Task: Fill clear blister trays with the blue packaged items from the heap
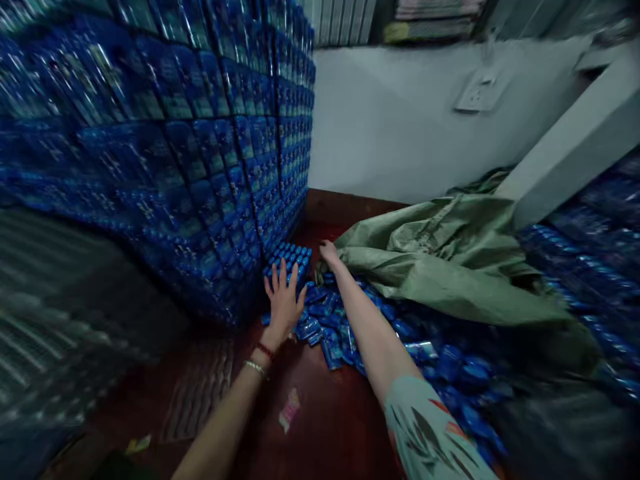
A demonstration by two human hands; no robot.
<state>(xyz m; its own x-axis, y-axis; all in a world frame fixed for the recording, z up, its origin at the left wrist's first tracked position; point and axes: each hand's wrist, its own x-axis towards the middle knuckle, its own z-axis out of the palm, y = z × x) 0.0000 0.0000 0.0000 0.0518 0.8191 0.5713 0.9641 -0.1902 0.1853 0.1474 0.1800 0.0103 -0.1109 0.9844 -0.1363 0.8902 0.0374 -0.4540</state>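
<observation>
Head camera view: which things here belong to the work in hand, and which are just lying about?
Likely part of the work:
- green sheet, right hand at its edge
- loose blue packs, beside and partly under the sheet
- blue block with rows of knobs, by the open left hand

Apparently just lying about:
- pink wrapper
- ridged clear sheet
- yellow scrap

Stacked pkgs (200,147) are showing blue; tarp (440,280), grn; sleeve (427,427), lt aqua w/ red/dk print; flr (325,420), dk red.
</observation>
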